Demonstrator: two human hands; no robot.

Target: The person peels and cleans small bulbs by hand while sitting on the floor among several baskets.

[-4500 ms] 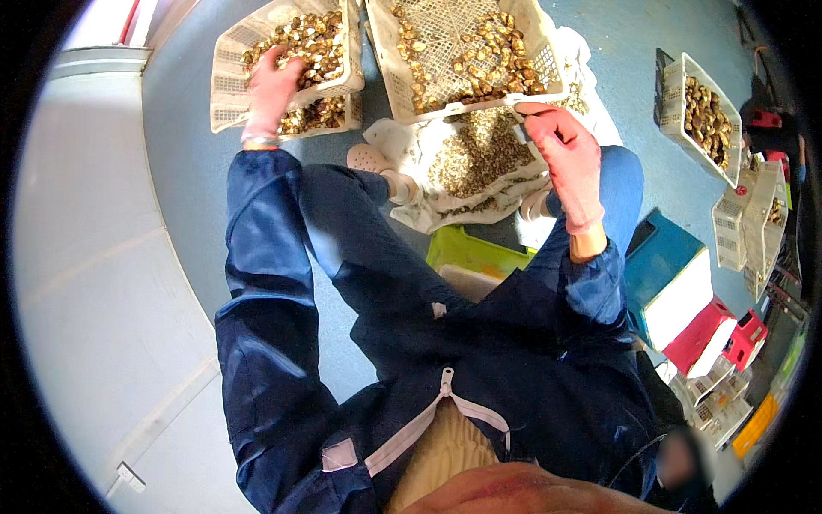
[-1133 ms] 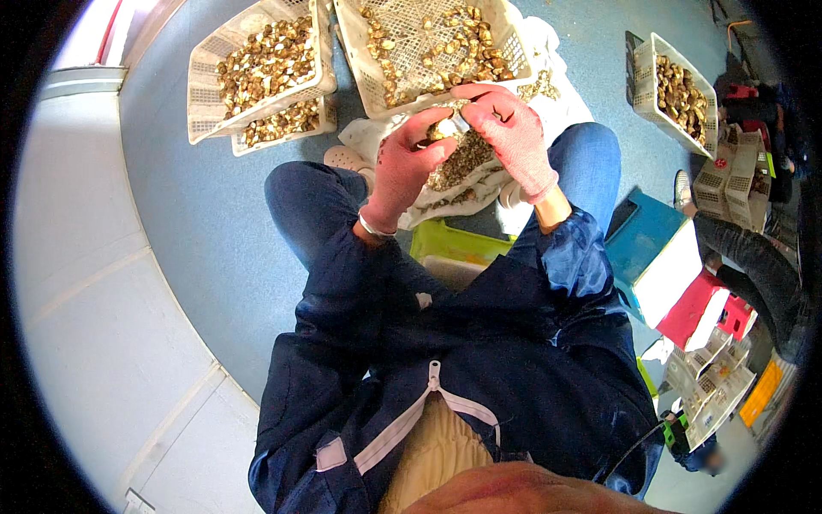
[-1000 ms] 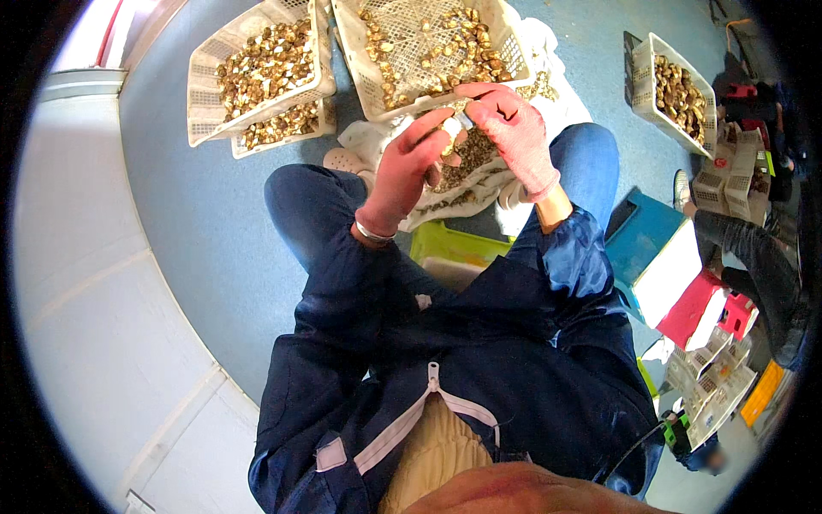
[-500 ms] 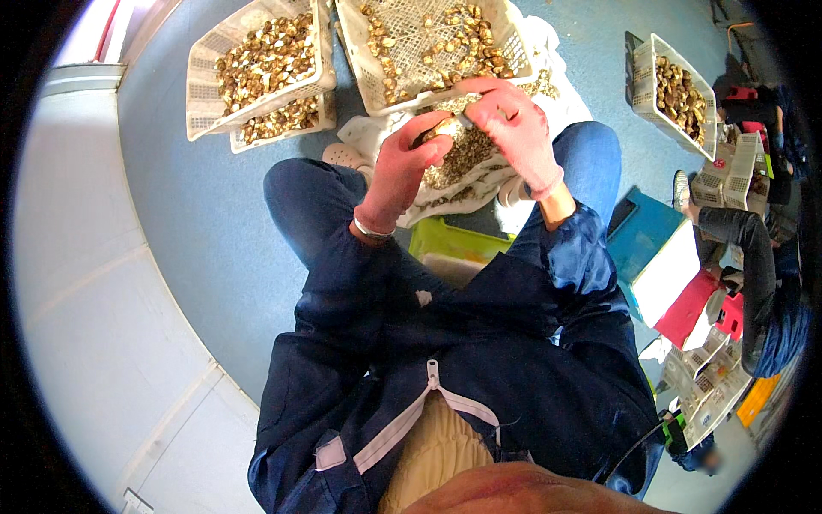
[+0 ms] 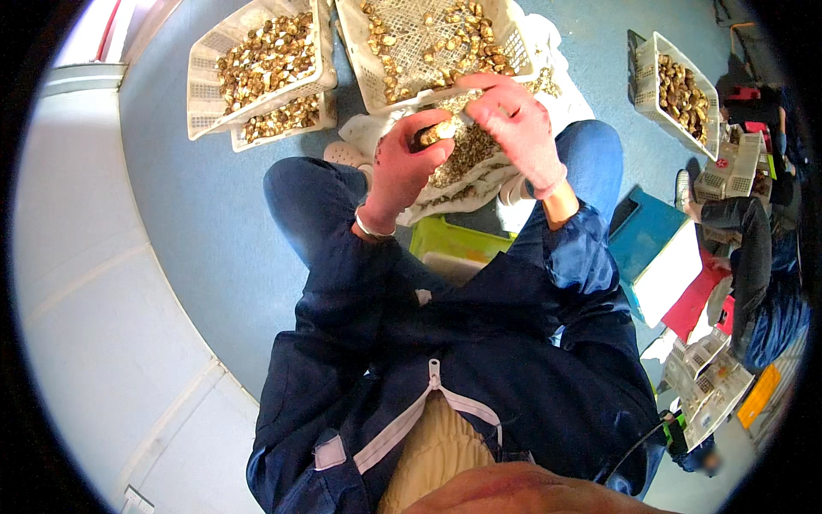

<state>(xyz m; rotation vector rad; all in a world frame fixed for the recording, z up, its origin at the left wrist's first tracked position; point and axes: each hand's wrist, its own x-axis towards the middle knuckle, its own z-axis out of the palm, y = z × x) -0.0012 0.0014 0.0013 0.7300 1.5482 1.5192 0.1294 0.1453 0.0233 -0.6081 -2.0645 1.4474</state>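
My left hand (image 5: 409, 158), in a pink glove, holds a small brown-and-cream mushroom (image 5: 439, 133) between thumb and fingers. Close by on the right is my pink-gloved right hand (image 5: 518, 124), its fingers bent together; whatever they grip is too small or hidden to make out. Beneath both hands, a heap of small brown-and-cream trimmings (image 5: 467, 158) lies on a white cloth (image 5: 428, 208) between my knees. Just beyond the hands, a white mesh crate (image 5: 358, 73) holds scattered mushrooms (image 5: 479, 43).
At the far left, a fuller mushroom crate (image 5: 202, 90) rests over a lower crate (image 5: 282, 133). Another crate of mushrooms (image 5: 642, 81) stands far right. A green tub (image 5: 458, 238) sits between my legs, a blue box (image 5: 646, 231) by my right knee. Another person's leg (image 5: 741, 227) is farther right.
My two hands have moved slightly apart, and the right fingers have drawn back from the mushroom. More of the mushroom shows in my left hand. The other person's leg has shifted.
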